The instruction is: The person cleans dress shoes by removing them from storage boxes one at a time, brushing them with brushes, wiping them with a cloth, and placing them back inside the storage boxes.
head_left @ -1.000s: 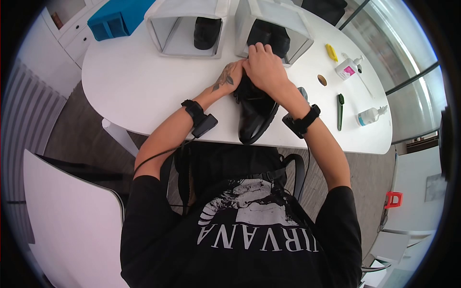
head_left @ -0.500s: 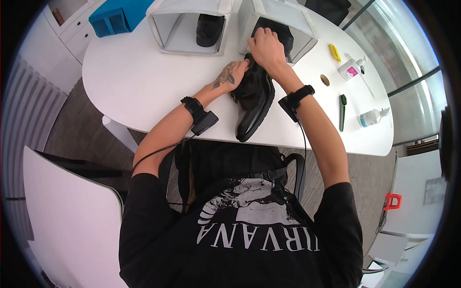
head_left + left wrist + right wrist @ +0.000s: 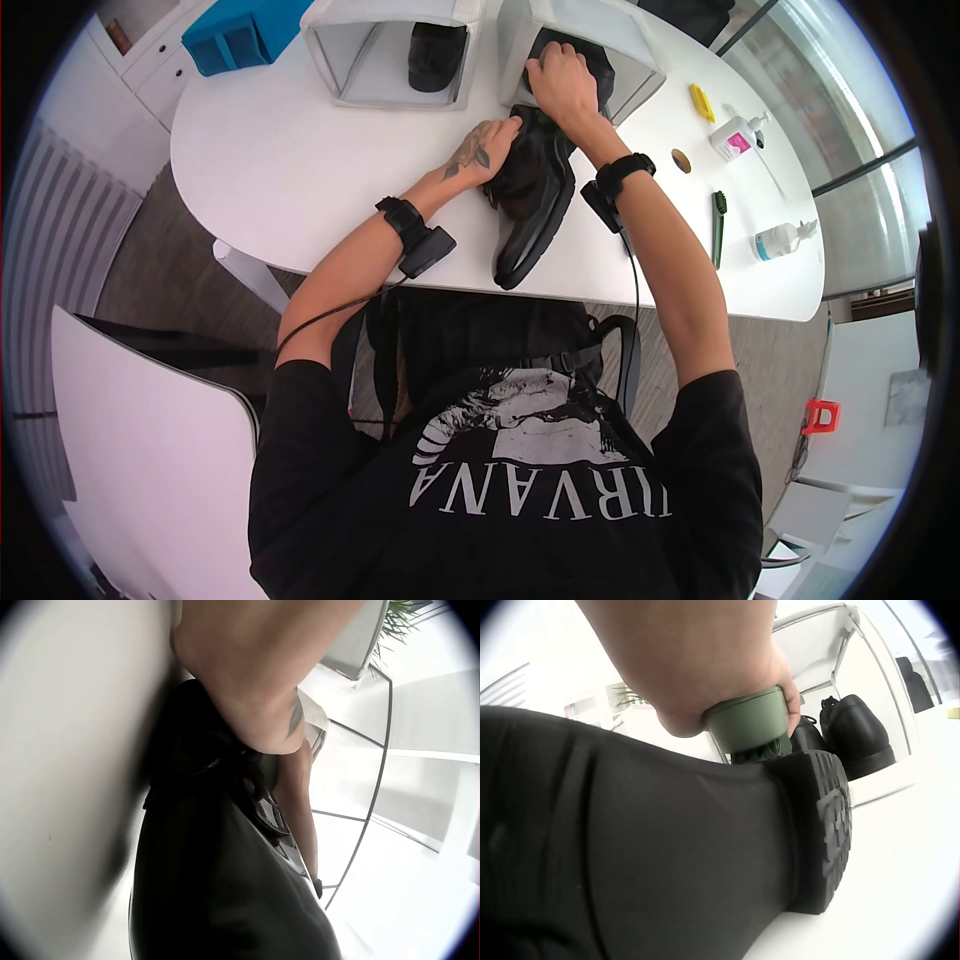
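Observation:
A black leather shoe (image 3: 535, 210) is tilted on its side over the white table (image 3: 330, 190), its toe toward the person and its sole turned right. My left hand (image 3: 488, 150) grips it near the opening at the heel end; the shoe hides some of those fingers. In the right wrist view my right hand (image 3: 697, 667) holds a round green brush (image 3: 750, 724), bristles down against the back of the shoe by the ridged heel (image 3: 829, 817). The head view shows the right hand (image 3: 563, 85) just past the heel, with the brush hidden under it.
Two open white boxes stand at the back; the left one holds a black shoe (image 3: 436, 58), the right one black shoes (image 3: 859, 731). Rightward lie a yellow object (image 3: 702, 102), a pump bottle (image 3: 735, 140), a long green brush (image 3: 719, 230) and a spray bottle (image 3: 783, 241). A blue box (image 3: 245, 40) sits back left.
The shoe has rolled so that its sole edge faces right. My right hand has moved away from the person, toward the right box; the left hand keeps its grip, slightly shifted.

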Demonstrator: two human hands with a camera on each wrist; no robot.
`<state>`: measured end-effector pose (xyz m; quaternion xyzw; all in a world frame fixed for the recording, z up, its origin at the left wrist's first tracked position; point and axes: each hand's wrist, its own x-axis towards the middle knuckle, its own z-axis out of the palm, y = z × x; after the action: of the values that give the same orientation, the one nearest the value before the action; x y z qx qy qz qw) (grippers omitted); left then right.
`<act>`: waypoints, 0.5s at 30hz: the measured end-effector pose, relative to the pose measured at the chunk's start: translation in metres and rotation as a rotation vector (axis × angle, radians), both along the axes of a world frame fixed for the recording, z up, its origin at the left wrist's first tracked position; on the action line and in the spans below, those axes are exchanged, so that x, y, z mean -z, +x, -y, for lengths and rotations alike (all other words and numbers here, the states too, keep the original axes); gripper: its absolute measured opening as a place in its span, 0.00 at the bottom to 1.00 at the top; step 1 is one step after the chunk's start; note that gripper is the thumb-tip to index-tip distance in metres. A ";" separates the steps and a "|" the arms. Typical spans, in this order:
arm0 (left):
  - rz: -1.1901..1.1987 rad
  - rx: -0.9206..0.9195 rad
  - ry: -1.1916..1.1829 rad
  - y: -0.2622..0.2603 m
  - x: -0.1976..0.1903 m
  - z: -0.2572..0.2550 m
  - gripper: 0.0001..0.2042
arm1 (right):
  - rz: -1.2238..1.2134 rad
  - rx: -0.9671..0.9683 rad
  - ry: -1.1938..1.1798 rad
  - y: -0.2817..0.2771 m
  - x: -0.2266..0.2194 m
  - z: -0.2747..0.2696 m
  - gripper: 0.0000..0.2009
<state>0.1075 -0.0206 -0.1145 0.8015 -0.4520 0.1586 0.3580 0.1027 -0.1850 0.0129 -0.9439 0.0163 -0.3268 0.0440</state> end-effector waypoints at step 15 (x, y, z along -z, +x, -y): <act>-0.012 -0.009 0.048 -0.005 -0.015 0.001 0.14 | 0.140 -0.028 0.039 -0.003 -0.002 0.003 0.15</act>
<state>0.1028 -0.0213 -0.0996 0.8127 -0.4499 0.1444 0.3409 0.1002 -0.1883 0.0151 -0.9179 0.0062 -0.3909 0.0679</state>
